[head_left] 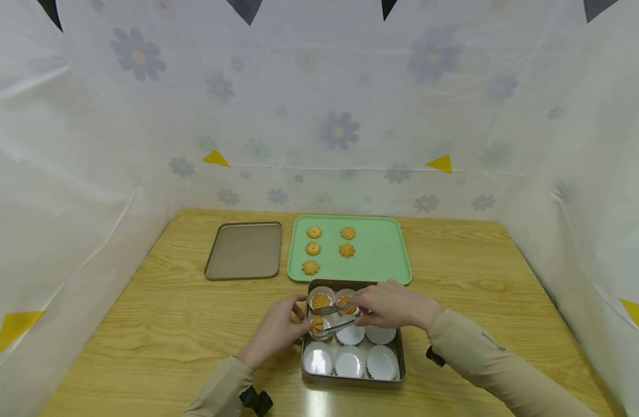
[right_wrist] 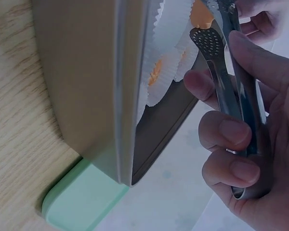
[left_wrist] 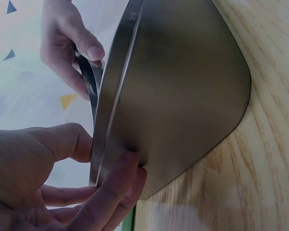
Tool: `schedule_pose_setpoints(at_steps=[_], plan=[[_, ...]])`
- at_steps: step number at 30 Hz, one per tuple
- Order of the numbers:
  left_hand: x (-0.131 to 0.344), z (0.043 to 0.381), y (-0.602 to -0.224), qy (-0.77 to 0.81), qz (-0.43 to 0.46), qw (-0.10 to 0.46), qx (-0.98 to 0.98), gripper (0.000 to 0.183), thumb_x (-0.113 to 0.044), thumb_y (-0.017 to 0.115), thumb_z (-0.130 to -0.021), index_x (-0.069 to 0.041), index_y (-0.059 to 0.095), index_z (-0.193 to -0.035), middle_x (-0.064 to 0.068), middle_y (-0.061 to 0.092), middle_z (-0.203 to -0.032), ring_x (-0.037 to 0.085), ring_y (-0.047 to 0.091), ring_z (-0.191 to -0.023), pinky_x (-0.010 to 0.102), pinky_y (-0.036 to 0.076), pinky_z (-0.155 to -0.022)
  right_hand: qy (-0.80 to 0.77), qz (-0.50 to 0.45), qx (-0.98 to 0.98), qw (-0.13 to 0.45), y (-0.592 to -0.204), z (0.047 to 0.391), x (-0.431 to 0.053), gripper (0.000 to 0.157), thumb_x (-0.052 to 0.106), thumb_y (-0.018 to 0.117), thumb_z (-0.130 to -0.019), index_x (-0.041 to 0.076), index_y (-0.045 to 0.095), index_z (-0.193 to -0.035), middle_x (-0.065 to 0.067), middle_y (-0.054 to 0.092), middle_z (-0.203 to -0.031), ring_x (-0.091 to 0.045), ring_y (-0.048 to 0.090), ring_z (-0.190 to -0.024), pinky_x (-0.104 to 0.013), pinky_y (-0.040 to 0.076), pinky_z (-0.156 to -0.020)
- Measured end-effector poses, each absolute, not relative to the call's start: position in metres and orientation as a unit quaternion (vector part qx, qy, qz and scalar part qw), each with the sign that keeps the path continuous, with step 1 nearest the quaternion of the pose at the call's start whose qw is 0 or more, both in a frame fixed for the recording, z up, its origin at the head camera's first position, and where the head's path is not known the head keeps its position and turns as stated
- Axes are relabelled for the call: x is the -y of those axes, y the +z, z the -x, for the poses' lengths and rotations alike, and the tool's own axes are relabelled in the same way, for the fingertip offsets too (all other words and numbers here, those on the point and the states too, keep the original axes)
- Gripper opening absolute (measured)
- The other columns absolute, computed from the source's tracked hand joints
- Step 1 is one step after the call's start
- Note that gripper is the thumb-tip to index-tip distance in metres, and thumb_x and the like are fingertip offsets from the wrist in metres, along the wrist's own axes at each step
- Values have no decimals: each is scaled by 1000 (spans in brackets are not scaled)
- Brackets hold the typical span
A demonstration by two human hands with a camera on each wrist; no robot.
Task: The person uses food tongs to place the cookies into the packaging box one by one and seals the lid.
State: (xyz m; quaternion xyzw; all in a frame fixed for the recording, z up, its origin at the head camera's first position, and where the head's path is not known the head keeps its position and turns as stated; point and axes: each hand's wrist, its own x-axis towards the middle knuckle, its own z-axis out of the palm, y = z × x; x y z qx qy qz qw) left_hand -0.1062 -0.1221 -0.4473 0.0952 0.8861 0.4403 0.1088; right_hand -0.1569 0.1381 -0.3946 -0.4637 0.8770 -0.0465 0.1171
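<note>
A brown rectangular baking pan (head_left: 353,382) stands at the front of the table, with rows of white paper cups (head_left: 382,363) inside. My right hand (head_left: 394,305) grips metal tongs (right_wrist: 250,120) over it. The perforated tong tips reach to a cookie (head_left: 317,324) at the left cup of the second row. Two more cookies, one a swirled cookie (head_left: 320,300), sit in back-row cups, partly covered by the tongs and hand. My left hand (head_left: 278,329) holds the pan's left side, thumb at the rim and fingers against the outer wall (left_wrist: 178,96).
Behind the pan lies a green tray (head_left: 379,249) carrying several cookies, among them a star-shaped cookie (head_left: 347,250). To its left is a flat brown tray (head_left: 246,250). Wooden tabletop (head_left: 194,324) surrounds them, and a flowered white sheet (head_left: 340,174) hangs behind.
</note>
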Motion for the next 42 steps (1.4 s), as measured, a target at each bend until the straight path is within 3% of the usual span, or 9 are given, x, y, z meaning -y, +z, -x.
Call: schedule_pose_setpoints(at_steps=[7, 20, 26, 29, 33, 38, 42], plan=[[122, 106, -447, 440, -96, 106, -886, 61, -5, 67, -82, 9, 51, -138, 13, 68, -92, 10, 65, -59, 20, 54, -53, -34, 449, -883, 130, -390, 156, -135, 19, 32, 71, -92, 17, 67, -102, 12, 61, -75, 1, 50, -62, -18, 37, -48], [122, 106, -448, 449, -96, 111, -882, 61, -4, 67, -81, 9, 50, -138, 14, 68, -92, 10, 66, -60, 19, 55, -53, -63, 449, -881, 135, -391, 158, -145, 12, 30, 70, -93, 21, 64, -96, 14, 61, -75, 3, 48, -62, -17, 37, -51], [122, 106, -447, 459, -94, 117, -876, 62, -4, 67, -82, 9, 49, -140, 14, 67, -93, 11, 66, -60, 21, 56, -53, -53, 456, -882, 103, -388, 155, -145, 15, 29, 71, -92, 23, 59, -83, 14, 51, -67, 1, 35, -55, -17, 25, -46], [122, 106, -447, 458, -93, 117, -876, 62, -4, 67, -82, 9, 49, -140, 14, 67, -93, 11, 66, -60, 21, 56, -53, -31, 458, -884, 86, -384, 153, -141, 9, 28, 71, -91, 20, 67, -90, 11, 62, -72, 0, 40, -54, -17, 25, -45], [122, 106, -447, 453, -93, 114, -879, 61, -4, 67, -82, 9, 49, -139, 13, 67, -92, 11, 66, -60, 20, 55, -53, 12, 471, -881, 48, -379, 149, -136, 16, 29, 74, -89, 20, 74, -102, 8, 74, -87, -3, 46, -54, -18, 28, -44], [121, 105, -447, 451, -95, 113, -880, 61, -5, 67, -82, 8, 50, -139, 13, 67, -92, 10, 65, -61, 20, 54, -53, 59, 477, -877, 0, -374, 146, -132, 15, 30, 78, -84, 21, 75, -96, 10, 71, -80, -4, 27, -51, -19, 17, -45], [122, 105, -448, 456, -94, 114, -878, 61, -4, 67, -83, 8, 49, -139, 13, 67, -92, 11, 66, -60, 20, 55, -52, 87, 477, -874, -25, -372, 144, -127, 15, 32, 81, -80, 24, 75, -91, 13, 66, -73, -6, 21, -51, -21, 13, -46]])
